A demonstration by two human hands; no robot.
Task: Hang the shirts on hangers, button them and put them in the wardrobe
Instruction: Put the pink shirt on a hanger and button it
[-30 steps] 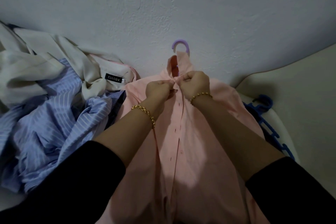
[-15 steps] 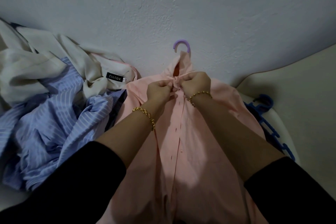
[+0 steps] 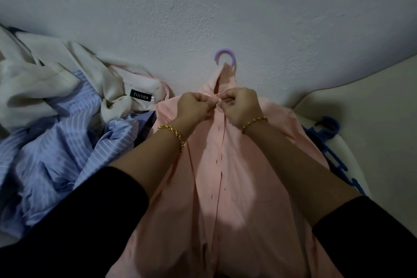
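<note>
Pink shirt (image 3: 237, 176) lies on a purple hanger (image 3: 225, 57); left hand (image 3: 194, 106) and right hand (image 3: 242, 105) both pinch its placket just below the collar.

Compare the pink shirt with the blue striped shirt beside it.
The pink shirt is plain; the blue striped shirt has pale stripes. The pink shirt lies spread out on a purple hanger; the blue striped shirt lies crumpled, with no hanger showing.
</note>
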